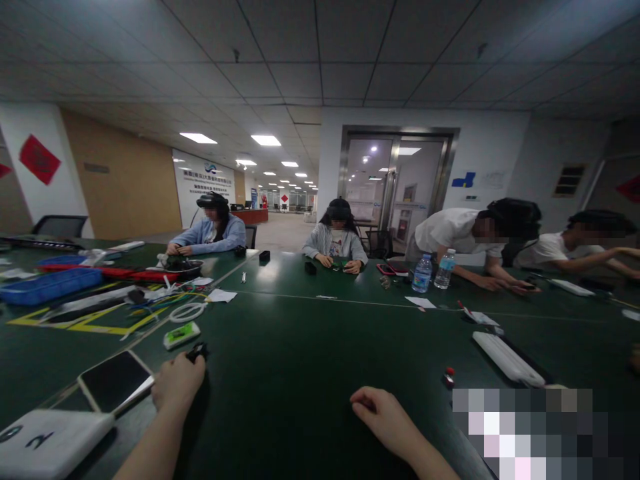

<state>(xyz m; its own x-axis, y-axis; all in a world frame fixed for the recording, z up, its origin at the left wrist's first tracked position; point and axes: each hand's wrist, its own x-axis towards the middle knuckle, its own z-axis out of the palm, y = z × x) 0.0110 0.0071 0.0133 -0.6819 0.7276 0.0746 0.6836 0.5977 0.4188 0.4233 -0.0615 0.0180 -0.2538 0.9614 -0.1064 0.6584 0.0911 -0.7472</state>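
Note:
My left hand (179, 381) is closed round a small black object (199, 351), whose kind I cannot make out. It is held just above the dark green table (280, 373), near a green-and-white packet (181, 335). To the left of this hand lies a tablet-like device (116, 380) with a dark screen and white frame. My right hand (383, 415) rests low over the table, its fingers curled together, with nothing visible in them. Off to its right stands a small red-capped item (449, 377).
A white case (53, 440) marked "2" lies front left. Cables (187, 311) and blue trays (50, 287) crowd the left side. Two water bottles (423, 273) stand at the far right, and a white box (507, 359) lies nearer. Several people sit or lean around the table.

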